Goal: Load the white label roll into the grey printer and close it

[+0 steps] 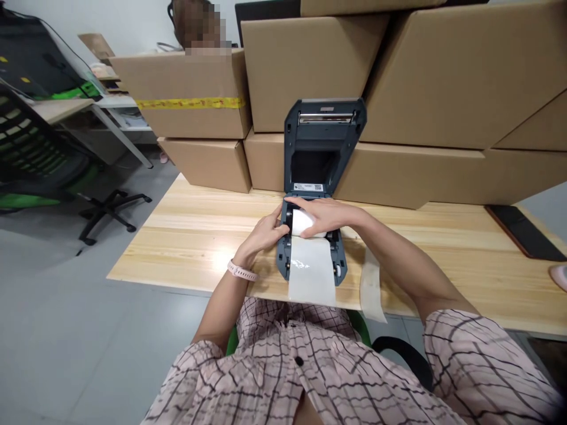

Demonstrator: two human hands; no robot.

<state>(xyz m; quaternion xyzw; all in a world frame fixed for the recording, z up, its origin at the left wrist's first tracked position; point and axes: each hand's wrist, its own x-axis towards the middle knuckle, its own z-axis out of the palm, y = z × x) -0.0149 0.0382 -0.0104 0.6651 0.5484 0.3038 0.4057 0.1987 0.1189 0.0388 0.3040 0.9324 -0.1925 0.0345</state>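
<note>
A dark grey label printer [339, 255] stands on the table with its lid [290, 141] raised. Inside it sits a white label roll [302, 222], and a strip of label paper [311, 268] runs from it over the printer's front toward my lap. My left hand [264, 233] is closed on the printer's left side wall, thumb on the rim. Across the roll lies my right hand [325, 215], thumb at its front and fingers stretched over its back toward the left wall. The roll's right end is hidden under that hand.
Cardboard boxes [310, 65] are stacked behind the printer. A pale paper strip [372, 289] hangs over the table's front edge, right of the printer. A black phone-like slab [527, 230] lies far right. At left stands an office chair [44, 147]; a person [195, 23] is behind the boxes.
</note>
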